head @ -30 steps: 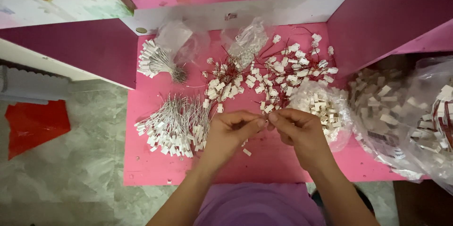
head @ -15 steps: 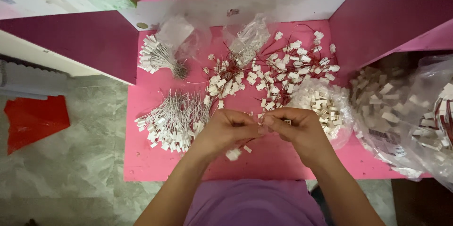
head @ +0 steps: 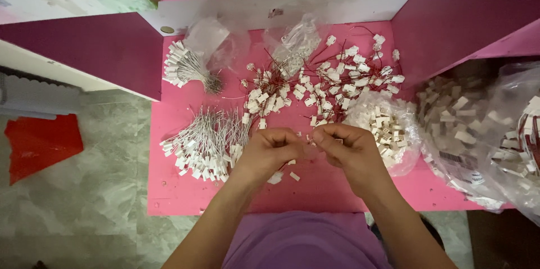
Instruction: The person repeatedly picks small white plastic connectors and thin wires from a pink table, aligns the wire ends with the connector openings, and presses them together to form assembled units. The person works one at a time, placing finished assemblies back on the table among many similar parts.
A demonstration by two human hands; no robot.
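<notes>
My left hand (head: 270,154) and my right hand (head: 346,148) meet fingertip to fingertip over the front middle of a pink table (head: 185,199). Between the pinched fingers sits a small white connector with thin wire (head: 309,138); which hand carries it I cannot tell. A loose pile of red-wired white connectors (head: 320,86) lies just beyond my hands. A heap of white-wired connectors (head: 205,145) lies beside my left hand. An open clear bag of white plastic housings (head: 385,125) rests by my right hand. Two loose white pieces (head: 284,177) lie under my left hand.
A tied bundle of white-wired connectors (head: 185,66) and empty clear bags (head: 211,38) lie at the back left. Large clear bags of white parts (head: 484,134) fill the right side. A red sheet (head: 39,145) lies on the marbled floor at left. Dark pink panels flank the table.
My hands have stayed together at the front of the table, shifting slightly as the fingers work the small connector. The piles have not moved.
</notes>
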